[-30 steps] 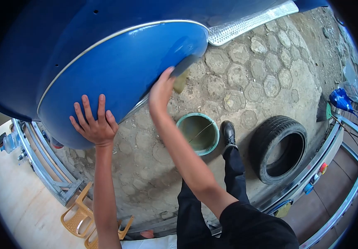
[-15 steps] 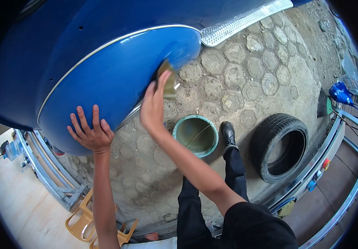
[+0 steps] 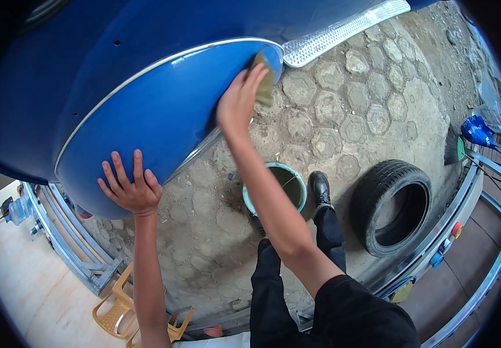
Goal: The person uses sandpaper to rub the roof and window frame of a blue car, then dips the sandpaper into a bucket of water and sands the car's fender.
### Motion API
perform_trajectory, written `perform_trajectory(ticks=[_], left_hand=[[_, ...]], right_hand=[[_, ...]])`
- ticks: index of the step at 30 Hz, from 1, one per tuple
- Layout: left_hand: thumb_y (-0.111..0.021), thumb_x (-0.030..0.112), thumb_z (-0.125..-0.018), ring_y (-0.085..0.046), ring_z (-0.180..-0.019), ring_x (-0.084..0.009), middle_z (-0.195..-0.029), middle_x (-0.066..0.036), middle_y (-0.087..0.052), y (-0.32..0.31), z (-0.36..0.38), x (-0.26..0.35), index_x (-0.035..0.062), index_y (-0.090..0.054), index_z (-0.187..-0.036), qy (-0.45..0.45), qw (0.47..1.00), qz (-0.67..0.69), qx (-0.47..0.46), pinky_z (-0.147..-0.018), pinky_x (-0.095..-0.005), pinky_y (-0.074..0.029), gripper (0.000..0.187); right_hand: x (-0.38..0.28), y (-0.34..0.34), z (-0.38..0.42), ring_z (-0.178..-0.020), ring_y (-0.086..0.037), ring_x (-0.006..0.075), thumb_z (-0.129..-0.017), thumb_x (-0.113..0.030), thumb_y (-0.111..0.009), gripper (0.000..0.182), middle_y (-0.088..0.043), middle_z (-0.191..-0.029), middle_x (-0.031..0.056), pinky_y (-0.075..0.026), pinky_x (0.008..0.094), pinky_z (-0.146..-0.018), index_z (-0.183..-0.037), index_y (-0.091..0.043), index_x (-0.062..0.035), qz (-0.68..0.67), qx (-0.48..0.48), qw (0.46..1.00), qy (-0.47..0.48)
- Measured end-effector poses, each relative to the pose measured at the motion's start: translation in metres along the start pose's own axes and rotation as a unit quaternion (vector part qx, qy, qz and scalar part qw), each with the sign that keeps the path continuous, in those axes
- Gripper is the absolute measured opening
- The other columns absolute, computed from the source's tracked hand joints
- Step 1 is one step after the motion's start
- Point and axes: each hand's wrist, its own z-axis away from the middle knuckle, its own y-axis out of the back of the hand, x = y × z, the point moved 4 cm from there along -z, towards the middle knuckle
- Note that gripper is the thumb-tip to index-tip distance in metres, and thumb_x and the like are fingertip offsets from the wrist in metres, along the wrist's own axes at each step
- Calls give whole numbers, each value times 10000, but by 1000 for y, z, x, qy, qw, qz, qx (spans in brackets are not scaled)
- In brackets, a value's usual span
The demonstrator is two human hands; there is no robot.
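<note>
A glossy blue car fender (image 3: 163,122) with a white edging strip curves across the upper left. My left hand (image 3: 131,188) lies on its lower part, palm down with the fingers spread. At the fender's pointed right end, my right hand (image 3: 240,104) presses an olive-brown cloth (image 3: 265,87) against the paint. The cloth hangs past the lower edge of the panel, and part of it is hidden by the fingers. Just beyond that tip a silver textured running board (image 3: 343,35) begins. Below my right forearm stands a green bucket (image 3: 303,191), partly covered by the arm.
A loose black tyre (image 3: 391,209) rests on the hexagonal paving (image 3: 352,127) right of my shoe (image 3: 320,187). Metal rails (image 3: 430,255) run along the right side. A yellow plastic chair (image 3: 114,313) is at the lower left, and a blue bag (image 3: 477,129) lies far right.
My right hand has slid the cloth up and to the right along the fender, to its tip. My left hand stays at nearly the same spot on the panel.
</note>
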Motion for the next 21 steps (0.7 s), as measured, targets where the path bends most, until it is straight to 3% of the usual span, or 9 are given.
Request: perform_trajectory(ticks=[4, 6, 8, 9, 13, 16, 17, 20, 21], left_hand=[[-340, 344, -1052, -417, -1453, -337, -1565, -86, -482, 1, -1, 1, 263, -587, -1437, -3, 1000, 4, 12, -1229, -521, -229, 465], [-340, 343, -1052, -415, -1454, -334, -1568, -87, -479, 1, -1, 0, 261, -586, -1439, -5, 1000, 7, 11, -1230, -520, -229, 465], [-341, 344, -1053, -416, -1453, -336, -1567, -89, -480, -1, -3, 0, 259, -585, -1439, -5, 1000, 2, 8, -1228, -520, -231, 465], [-342, 344, -1053, -417, -1453, -337, -1567, -90, -480, 1, -2, 0, 258, -585, -1440, -4, 1000, 2, 4, -1228, -519, -232, 465], [-343, 346, -1051, -413, -1454, -338, -1568, -89, -478, 1, -3, -1, 259, -582, -1443, -7, 1000, 2, 11, -1225, -518, -236, 467], [-346, 348, -1050, -408, -1457, -337, -1570, -89, -476, 0, -1, 0, 261, -582, -1443, -7, 1000, 2, 2, -1224, -517, -237, 467], [-347, 348, -1049, -407, -1458, -337, -1571, -89, -475, -1, -3, 0, 261, -582, -1443, -5, 1000, -1, 4, -1224, -516, -238, 467], [-350, 344, -1048, -404, -1460, -337, -1575, -91, -470, 6, 5, -2, 261, -577, -1447, -7, 1000, -3, -11, -1222, -516, -238, 467], [-351, 342, -1047, -404, -1460, -337, -1576, -92, -468, 1, 0, 0, 260, -575, -1448, -4, 1000, -3, -4, -1222, -517, -238, 467]], right_hand=[[1, 0, 106, -1431, -381, 496, -1106, -314, -314, 659, -66, -1676, 288, -312, 580, -1162, -1622, -65, 12, 61, -94, 981, 157], [-6, 8, 67, -1455, -329, 512, -1087, -269, -372, 670, -81, -1672, 298, -356, 582, -1132, -1621, -80, 12, 58, -79, 991, 86], [-4, 3, 10, -1444, -335, 530, -1073, -235, -406, 680, -87, -1670, 304, -391, 584, -1105, -1620, -88, 13, 45, 5, 996, 70], [-1, 0, -4, -1393, -401, 553, -1051, -199, -447, 695, -99, -1667, 308, -408, 600, -1081, -1614, -108, 25, 40, 32, 997, 62], [-20, -1, 100, -1206, -561, 596, -1037, -182, -455, 701, -126, -1661, 309, -419, 619, -1072, -1618, -117, 17, 74, -99, 984, 128], [-8, 3, 79, -1117, -604, 610, -1036, -178, -448, 698, -152, -1655, 312, -436, 625, -1056, -1623, -114, 3, 234, -28, 943, 236], [-15, 9, 46, -1225, -559, 579, -1040, -187, -447, 699, -167, -1652, 310, -393, 625, -1086, -1625, -113, -4, 126, -58, 983, 121], [-14, 12, 0, -1342, -475, 541, -1038, -189, -455, 700, -165, -1659, 299, -348, 619, -1114, -1624, -121, -4, 103, 20, 993, 54], [-14, 11, 25, -1418, -390, 513, -1048, -199, -446, 685, -163, -1655, 309, -336, 594, -1126, -1620, -130, 3, 46, -17, 998, 46]])
